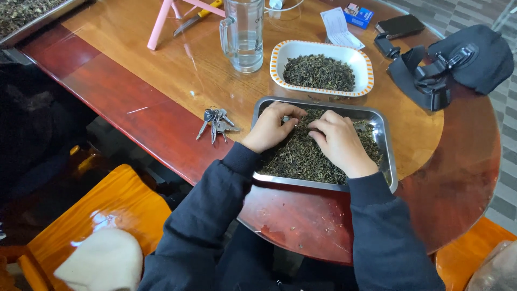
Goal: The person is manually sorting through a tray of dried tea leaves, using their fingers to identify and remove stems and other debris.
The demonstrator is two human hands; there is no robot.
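Head view, looking down on a round wooden surface with a dark red rim. Both hands rest inside a rectangular metal tray that lies at the near edge and holds a layer of dried dark-green leaves. Left hand: fingers bent and drawn together, tips pressed into the leaves near the far wall of the tray; whether anything is pinched between them cannot be told. Right hand: knuckles up, fingers curled loosely downward onto the leaves, tips close to those of the left hand; its grip is likewise hidden. Both arms wear dark sleeves.

Just beyond the tray stands a white oblong dish with an orange-patterned rim, holding a heap of the same dried leaves. Left of the dish stands a clear glass mug with a handle, water in its lower part. A bunch of keys lies just left of the tray. A black cap with a strapped mount lies at the right, a dark phone and a small blue box beyond it, a paper slip beside the box. Orange wooden seats stand below the surface
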